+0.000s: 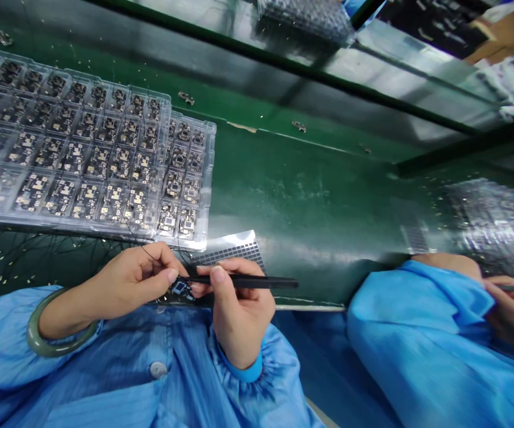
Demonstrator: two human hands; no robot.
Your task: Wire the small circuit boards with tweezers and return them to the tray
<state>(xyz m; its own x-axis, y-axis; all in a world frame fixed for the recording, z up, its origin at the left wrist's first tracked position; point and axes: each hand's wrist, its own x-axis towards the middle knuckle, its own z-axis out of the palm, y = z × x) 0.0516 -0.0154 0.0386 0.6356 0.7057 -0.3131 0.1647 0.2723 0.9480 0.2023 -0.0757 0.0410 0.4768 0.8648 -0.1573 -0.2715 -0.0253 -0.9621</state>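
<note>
A small black circuit board (181, 288) lies at the front edge of the bench, between my two hands. My left hand (134, 276) is closed in a pinch at the board's upper left, with a thin black wire (150, 254) running over its fingers; the exact grip point is hidden. In my right hand (241, 303) are black tweezers (261, 282), held nearly level. Their tips reach the left fingertips just above the board. The curled fingers of the right hand are beside the board's right edge. Behind this hand lies a sheet of small dark rectangular stickers (239, 252).
Clear plastic trays (163, 229) of circuit boards, overlapping, fill the left of the green bench (284, 196). Loose black wires (60, 241) lie along their front. A co-worker's blue sleeve (417, 321) is at right, near another blurred tray (498, 220). A shelf bar (284, 65) crosses above.
</note>
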